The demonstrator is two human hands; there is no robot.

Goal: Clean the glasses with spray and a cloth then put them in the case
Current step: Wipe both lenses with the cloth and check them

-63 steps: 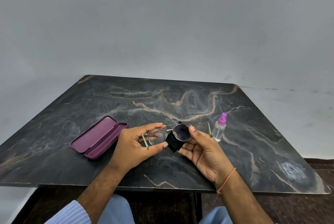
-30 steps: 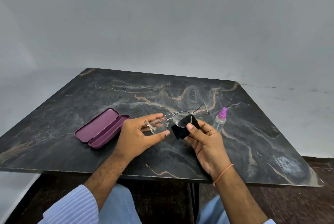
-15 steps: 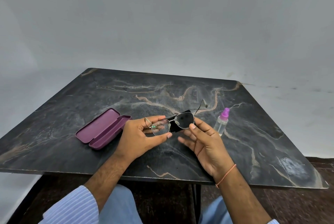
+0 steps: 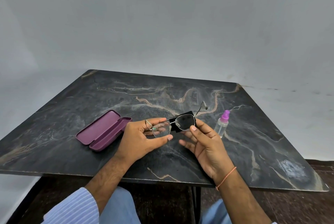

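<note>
Above the dark table, left hand pinches the glasses by one lens, right hand presses the black cloth behind the other; no writing is legible.

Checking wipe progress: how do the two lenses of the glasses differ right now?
The lens by the left hand looks clear, fingers visible through it; the lens by the right hand looks dark, with the black cloth behind it. Left hand pinches its lens rim; right hand presses the cloth on its lens. Both sit in one thin metal frame, off the table.
</note>
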